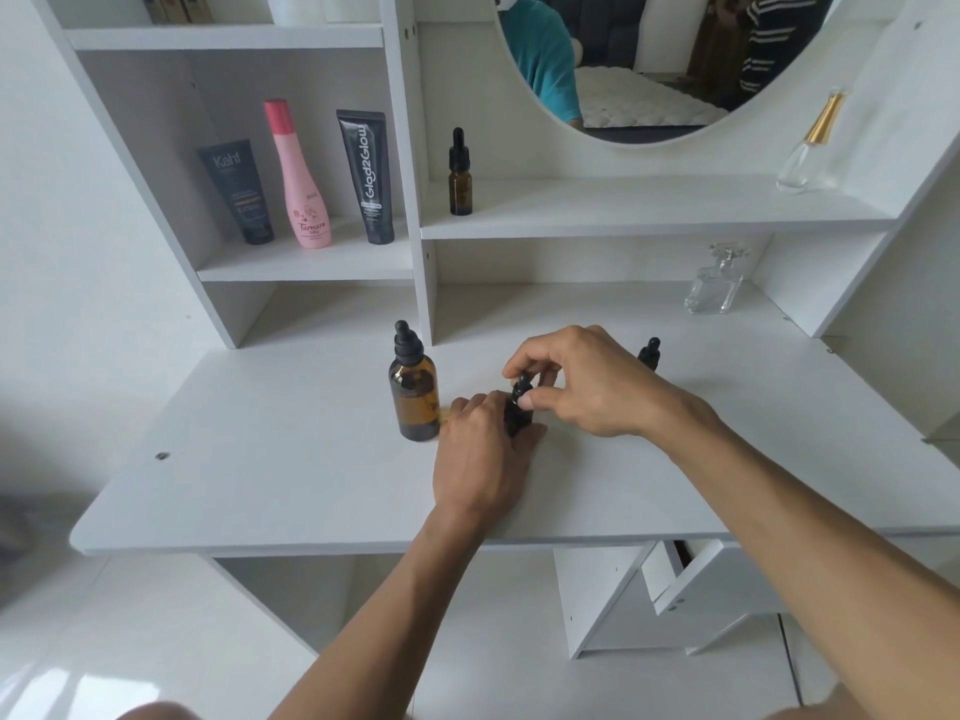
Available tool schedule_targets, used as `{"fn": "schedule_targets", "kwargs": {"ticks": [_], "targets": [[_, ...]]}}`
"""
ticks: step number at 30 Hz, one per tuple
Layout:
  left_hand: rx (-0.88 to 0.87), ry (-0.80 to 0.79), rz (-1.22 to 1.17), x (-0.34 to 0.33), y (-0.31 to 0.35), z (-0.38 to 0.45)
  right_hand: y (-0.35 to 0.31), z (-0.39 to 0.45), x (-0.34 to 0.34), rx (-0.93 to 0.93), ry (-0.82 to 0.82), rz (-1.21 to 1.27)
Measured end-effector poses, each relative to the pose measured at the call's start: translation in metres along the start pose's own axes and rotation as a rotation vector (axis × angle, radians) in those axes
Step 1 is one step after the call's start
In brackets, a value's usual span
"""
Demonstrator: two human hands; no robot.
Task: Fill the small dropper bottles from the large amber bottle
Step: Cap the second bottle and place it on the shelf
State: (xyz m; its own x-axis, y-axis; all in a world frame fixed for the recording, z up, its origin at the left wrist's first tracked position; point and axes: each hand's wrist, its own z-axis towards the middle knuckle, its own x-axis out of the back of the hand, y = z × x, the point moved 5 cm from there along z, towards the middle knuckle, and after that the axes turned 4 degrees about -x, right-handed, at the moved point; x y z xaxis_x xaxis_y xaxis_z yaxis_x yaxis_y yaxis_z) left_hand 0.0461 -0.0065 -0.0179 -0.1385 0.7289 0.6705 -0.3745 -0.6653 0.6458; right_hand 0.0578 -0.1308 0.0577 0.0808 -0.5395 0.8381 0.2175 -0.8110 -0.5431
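The large amber bottle stands upright on the white desk, its black dropper cap on. Just to its right my left hand wraps around the body of a small dropper bottle, which is mostly hidden. My right hand pinches that bottle's black dropper cap from above. A second small dropper bottle peeks out behind my right hand. A third small dropper bottle stands on the middle shelf.
The left shelf holds a dark tube, a pink bottle and a black tube. Clear perfume bottles stand at the right and upper right. A round mirror hangs above. An open drawer sits below the desk.
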Motion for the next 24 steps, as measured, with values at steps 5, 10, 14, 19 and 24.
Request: {"fn": "schedule_targets", "kwargs": {"ticks": [5, 10, 14, 19, 24], "targets": [[0.013, 0.0, -0.012, 0.001, 0.0, 0.001, -0.004, -0.003, 0.0, 0.014, 0.034, -0.041], [0.028, -0.005, -0.021, 0.0, -0.001, 0.001, -0.002, -0.006, -0.001, 0.005, 0.056, -0.034], [0.027, 0.005, -0.03, 0.001, 0.001, 0.0, 0.004, -0.008, -0.008, -0.007, 0.097, 0.026], [0.027, -0.01, -0.008, 0.002, 0.003, -0.002, 0.013, -0.011, -0.018, -0.036, 0.143, 0.112], [0.018, -0.045, 0.07, 0.0, 0.0, -0.004, 0.022, -0.014, -0.01, -0.088, 0.262, 0.181]]}}
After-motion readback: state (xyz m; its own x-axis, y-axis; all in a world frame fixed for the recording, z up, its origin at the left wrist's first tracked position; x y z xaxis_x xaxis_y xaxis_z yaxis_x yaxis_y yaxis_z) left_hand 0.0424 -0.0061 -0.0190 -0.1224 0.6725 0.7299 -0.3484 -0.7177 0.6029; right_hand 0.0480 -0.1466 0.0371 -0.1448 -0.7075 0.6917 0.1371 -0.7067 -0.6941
